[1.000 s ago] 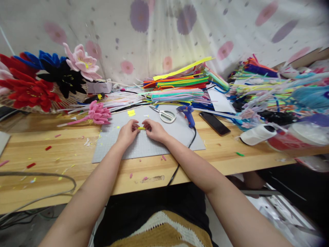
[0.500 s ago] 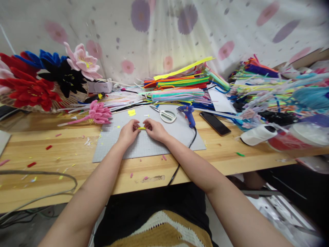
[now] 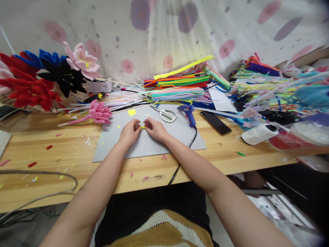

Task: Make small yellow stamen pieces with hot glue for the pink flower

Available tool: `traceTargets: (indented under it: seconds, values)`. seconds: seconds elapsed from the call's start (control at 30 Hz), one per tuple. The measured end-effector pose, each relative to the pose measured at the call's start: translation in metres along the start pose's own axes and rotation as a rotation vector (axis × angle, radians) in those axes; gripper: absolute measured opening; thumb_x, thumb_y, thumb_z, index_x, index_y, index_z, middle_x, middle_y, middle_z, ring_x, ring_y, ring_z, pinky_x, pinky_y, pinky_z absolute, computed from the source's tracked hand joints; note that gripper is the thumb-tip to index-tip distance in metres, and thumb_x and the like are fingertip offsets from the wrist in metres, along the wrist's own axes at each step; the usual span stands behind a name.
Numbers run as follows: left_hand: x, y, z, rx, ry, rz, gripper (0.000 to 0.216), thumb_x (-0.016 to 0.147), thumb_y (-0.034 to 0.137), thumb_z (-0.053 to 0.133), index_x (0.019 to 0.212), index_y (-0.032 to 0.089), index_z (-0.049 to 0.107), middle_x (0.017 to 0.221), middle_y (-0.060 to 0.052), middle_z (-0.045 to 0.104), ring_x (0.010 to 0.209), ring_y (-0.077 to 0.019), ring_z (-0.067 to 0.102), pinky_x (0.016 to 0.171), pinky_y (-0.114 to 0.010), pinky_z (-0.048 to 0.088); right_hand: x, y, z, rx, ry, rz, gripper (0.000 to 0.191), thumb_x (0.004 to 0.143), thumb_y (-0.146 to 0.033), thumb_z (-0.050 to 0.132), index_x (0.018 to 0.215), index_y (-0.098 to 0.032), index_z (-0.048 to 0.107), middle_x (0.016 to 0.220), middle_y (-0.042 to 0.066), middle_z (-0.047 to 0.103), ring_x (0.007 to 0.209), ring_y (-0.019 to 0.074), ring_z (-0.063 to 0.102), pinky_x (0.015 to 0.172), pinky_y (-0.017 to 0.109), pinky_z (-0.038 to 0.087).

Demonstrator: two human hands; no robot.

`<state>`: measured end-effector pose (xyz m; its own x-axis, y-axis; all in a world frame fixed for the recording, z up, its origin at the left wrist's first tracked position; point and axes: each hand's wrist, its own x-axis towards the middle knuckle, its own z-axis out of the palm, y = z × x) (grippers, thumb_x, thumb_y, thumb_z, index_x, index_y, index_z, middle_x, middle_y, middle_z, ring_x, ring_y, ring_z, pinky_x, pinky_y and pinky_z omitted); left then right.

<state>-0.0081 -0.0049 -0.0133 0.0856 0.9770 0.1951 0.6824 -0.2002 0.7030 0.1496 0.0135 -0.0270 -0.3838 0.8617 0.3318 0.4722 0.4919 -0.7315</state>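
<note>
A short yellow strip [image 3: 142, 127], narrow and roll-like, is held level over the grey cutting mat [image 3: 164, 144]. Its left end is pinched by my left hand [image 3: 130, 131], its right end by my right hand [image 3: 155, 129]; the fingers of both are closed. Whether it is paper or a piece of pipe cleaner I cannot tell. Beyond my hands on the mat lie a small yellow piece [image 3: 131, 112] and white-handled scissors [image 3: 167, 116]. A blue glue gun [image 3: 189, 114] rests at the mat's right.
Pipe cleaner bundles [image 3: 180, 82] pile up along the back. Fuzzy flowers [image 3: 33, 91] stand at the left, with a pink flower [image 3: 99, 112] lying before them. A phone [image 3: 215, 122] and a white spool [image 3: 259, 133] lie right. The glue gun's cord [image 3: 177, 168] crosses the table edge.
Both hands stay in nearly the same place, pinching the yellow strip. The strip tilts very slightly differently and the view has shifted a little.
</note>
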Motion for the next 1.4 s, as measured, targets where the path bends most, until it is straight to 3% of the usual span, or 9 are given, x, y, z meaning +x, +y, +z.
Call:
traceTargets:
  seconds: [0.43,0.63,0.77,0.93,1.17,1.3,1.4]
  values:
    - [0.0,0.0,0.003,0.077,0.034,0.07,0.027,0.071,0.018,0.057,0.097,0.021,0.053,0.083,-0.002,0.065,0.075,-0.0172,0.053,0.07,-0.03,0.039,-0.001,-0.007,-0.001,0.002,0.017,0.022,0.024,0.072,-0.012,0.052,0.095,-0.017,0.053,0.078,0.0,0.061,0.07,0.0106,0.056,0.069,0.024,0.043]
    - [0.002,-0.001,0.003,-0.087,0.118,0.057,0.032,0.067,0.02,0.06,0.098,0.021,0.051,0.083,-0.001,0.064,0.073,-0.0146,0.051,0.07,-0.029,0.04,0.0,-0.006,-0.004,0.104,0.061,0.049,0.024,0.07,-0.012,0.051,0.093,-0.019,0.052,0.076,-0.001,0.06,0.07,0.0105,0.056,0.069,0.025,0.041]
    - [0.003,0.007,0.006,-0.541,0.228,-0.134,0.05,0.056,0.024,0.07,0.1,0.02,0.046,0.093,-0.003,0.062,0.073,-0.0118,0.053,0.06,-0.024,0.041,0.009,-0.01,-0.005,0.419,0.184,0.207,0.023,0.063,-0.021,0.06,0.083,-0.019,0.049,0.071,-0.003,0.058,0.067,0.0105,0.054,0.069,0.026,0.041]
    - [0.001,0.031,0.01,-0.996,0.241,-0.427,0.049,0.052,0.025,0.074,0.093,0.017,0.048,0.085,-0.002,0.061,0.068,-0.0095,0.056,0.05,-0.018,0.037,0.016,-0.025,-0.004,0.815,0.266,0.503,0.034,0.051,-0.023,0.068,0.076,-0.018,0.045,0.064,-0.005,0.055,0.059,0.0079,0.049,0.061,0.022,0.037]
    - [0.001,0.038,0.007,-1.137,0.416,-0.526,0.041,0.055,0.02,0.072,0.088,0.018,0.049,0.079,0.001,0.058,0.063,-0.0063,0.052,0.044,-0.016,0.033,0.02,-0.046,0.016,1.033,0.366,0.649,0.035,0.05,-0.021,0.067,0.073,-0.019,0.041,0.062,-0.007,0.053,0.053,0.0049,0.042,0.05,0.018,0.03]
    - [0.003,0.034,0.003,-1.132,0.475,-0.566,0.038,0.058,0.017,0.069,0.088,0.019,0.046,0.078,0.003,0.057,0.064,-0.0059,0.053,0.046,-0.016,0.034,0.024,-0.057,0.031,1.004,0.415,0.649,0.031,0.056,-0.019,0.064,0.074,-0.02,0.038,0.067,-0.006,0.052,0.057,0.0057,0.045,0.05,0.018,0.033]
    - [0.004,0.03,-0.001,-1.077,0.461,-0.569,0.038,0.06,0.018,0.068,0.088,0.02,0.043,0.08,0.002,0.059,0.068,-0.007,0.056,0.052,-0.017,0.038,0.027,-0.056,0.033,0.911,0.353,0.635,0.029,0.06,-0.02,0.062,0.077,-0.02,0.038,0.072,-0.003,0.054,0.061,0.0067,0.049,0.054,0.018,0.037]
